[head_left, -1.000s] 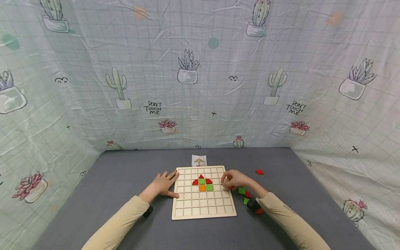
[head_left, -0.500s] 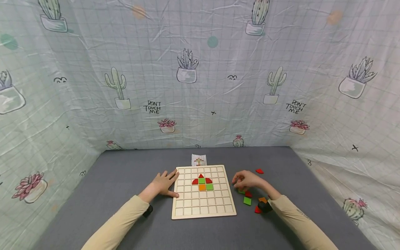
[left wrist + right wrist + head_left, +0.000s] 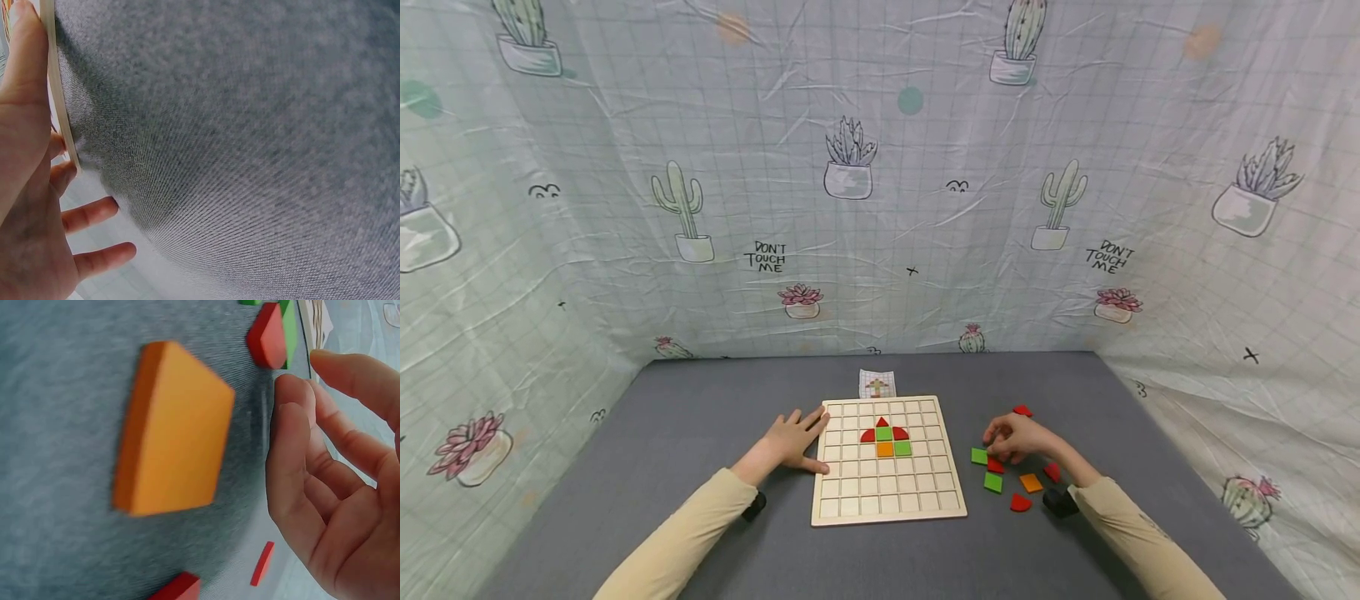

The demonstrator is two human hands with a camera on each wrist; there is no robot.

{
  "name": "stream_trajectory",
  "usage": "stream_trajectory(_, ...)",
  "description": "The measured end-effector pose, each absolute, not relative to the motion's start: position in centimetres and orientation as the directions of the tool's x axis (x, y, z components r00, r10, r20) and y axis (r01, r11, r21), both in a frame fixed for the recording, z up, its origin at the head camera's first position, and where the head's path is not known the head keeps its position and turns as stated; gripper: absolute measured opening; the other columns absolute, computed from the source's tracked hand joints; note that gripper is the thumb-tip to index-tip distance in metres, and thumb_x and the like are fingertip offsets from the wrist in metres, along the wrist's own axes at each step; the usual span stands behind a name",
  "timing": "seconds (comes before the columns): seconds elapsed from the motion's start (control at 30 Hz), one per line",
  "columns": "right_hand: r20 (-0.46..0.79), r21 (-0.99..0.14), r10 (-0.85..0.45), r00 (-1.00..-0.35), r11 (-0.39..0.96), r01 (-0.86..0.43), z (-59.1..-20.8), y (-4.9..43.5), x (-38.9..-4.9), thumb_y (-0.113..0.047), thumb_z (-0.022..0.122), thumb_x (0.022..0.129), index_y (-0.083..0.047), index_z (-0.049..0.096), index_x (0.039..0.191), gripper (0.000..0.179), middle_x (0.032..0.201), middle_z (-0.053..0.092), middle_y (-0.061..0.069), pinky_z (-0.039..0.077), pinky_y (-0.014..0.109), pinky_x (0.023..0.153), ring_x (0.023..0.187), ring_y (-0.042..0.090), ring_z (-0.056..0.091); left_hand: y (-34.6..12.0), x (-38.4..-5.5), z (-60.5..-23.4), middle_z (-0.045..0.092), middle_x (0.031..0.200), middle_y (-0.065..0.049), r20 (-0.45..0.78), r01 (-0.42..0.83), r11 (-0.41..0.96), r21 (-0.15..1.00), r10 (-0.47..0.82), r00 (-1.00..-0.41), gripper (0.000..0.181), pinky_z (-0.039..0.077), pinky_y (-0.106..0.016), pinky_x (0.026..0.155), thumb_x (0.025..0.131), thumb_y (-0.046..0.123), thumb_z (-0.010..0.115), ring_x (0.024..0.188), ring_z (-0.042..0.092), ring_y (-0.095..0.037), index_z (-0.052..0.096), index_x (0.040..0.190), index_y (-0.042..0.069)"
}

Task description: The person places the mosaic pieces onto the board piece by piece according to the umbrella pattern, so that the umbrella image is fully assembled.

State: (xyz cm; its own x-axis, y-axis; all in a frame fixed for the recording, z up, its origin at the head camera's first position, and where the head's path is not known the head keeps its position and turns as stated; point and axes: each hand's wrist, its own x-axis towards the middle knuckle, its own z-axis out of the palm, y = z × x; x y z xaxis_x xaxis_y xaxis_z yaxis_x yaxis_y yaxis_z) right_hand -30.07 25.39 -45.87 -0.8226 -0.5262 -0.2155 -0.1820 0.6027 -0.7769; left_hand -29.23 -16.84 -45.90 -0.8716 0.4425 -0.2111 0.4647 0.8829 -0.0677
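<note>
My left hand lies with spread fingers at the left edge of a square wooden grid board. In the left wrist view its thumb rests on the board's rim. On the board sit a red triangle, two red rounded pieces, two green squares and an orange square. My right hand hovers over loose pieces right of the board, fingers loosely bent, nothing visible between them. Close by its fingertips are a green square and a red rounded piece.
Nearer me lie another green square, an orange square and red rounded pieces. A further red piece is beyond the right hand. A small pattern card lies behind the board. Patterned cloth encloses the grey table.
My right hand has moved right, from the board's right edge to above the loose pieces, uncovering several of them. The left hand and the pieces on the board stay put.
</note>
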Motion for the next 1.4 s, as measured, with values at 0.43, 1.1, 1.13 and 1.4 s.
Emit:
stream_trajectory(0.43, -0.174, -0.727, -0.559, -0.811, 0.628, -0.278, -46.3, 25.2, -29.5, -0.017, 0.068, 0.078, -0.002, 0.059, 0.096, 0.025, 0.07, 0.062, 0.006, 0.042, 0.026, 0.046, 0.053, 0.01, 0.049, -16.8, -29.1, -45.9, 0.019, 0.15, -0.006, -0.223, 0.448, 0.891, -0.069, 0.424, -0.878, 0.094, 0.029, -0.055, 0.098, 0.072, 0.066, 0.051, 0.13, 0.028, -0.039, 0.022, 0.143, 0.013)
stream_trajectory(1.1, -0.15, -0.688, -0.448, -0.881, 0.687, -0.232, -46.7, 24.8, -30.8, -0.015, 0.068, 0.077, -0.002, 0.059, 0.094, 0.023, 0.066, 0.062, 0.004, 0.044, 0.027, 0.048, 0.053, 0.011, 0.051, -16.6, -28.9, -45.7, 0.021, 0.149, -0.006, -0.218, 0.454, 0.889, -0.059, 0.432, -0.875, 0.093, 0.029, -0.056, 0.097, 0.072, 0.066, 0.052, 0.13, 0.029, -0.04, 0.023, 0.143, 0.012)
stream_trajectory(1.13, -0.147, -0.693, -0.454, -0.879, 0.681, -0.236, -46.7, 24.8, -30.8, -0.014, 0.069, 0.077, -0.001, 0.059, 0.094, 0.024, 0.067, 0.062, 0.005, 0.044, 0.028, 0.048, 0.054, 0.012, 0.051, -16.6, -28.8, -45.7, 0.021, 0.149, -0.006, -0.217, 0.453, 0.89, -0.057, 0.432, -0.875, 0.093, 0.029, -0.056, 0.097, 0.072, 0.066, 0.052, 0.13, 0.029, -0.04, 0.024, 0.143, 0.012)
stream_trajectory(1.4, -0.126, -0.691, -0.45, -0.884, 0.68, -0.247, -46.7, 24.8, -30.9, -0.012, 0.07, 0.076, -0.001, 0.058, 0.093, 0.024, 0.068, 0.06, 0.006, 0.044, 0.029, 0.048, 0.054, 0.013, 0.051, -16.7, -28.9, -45.7, 0.019, 0.149, -0.006, -0.216, 0.452, 0.89, -0.057, 0.431, -0.876, 0.093, 0.029, -0.056, 0.097, 0.073, 0.065, 0.052, 0.13, 0.028, -0.04, 0.023, 0.143, 0.012)
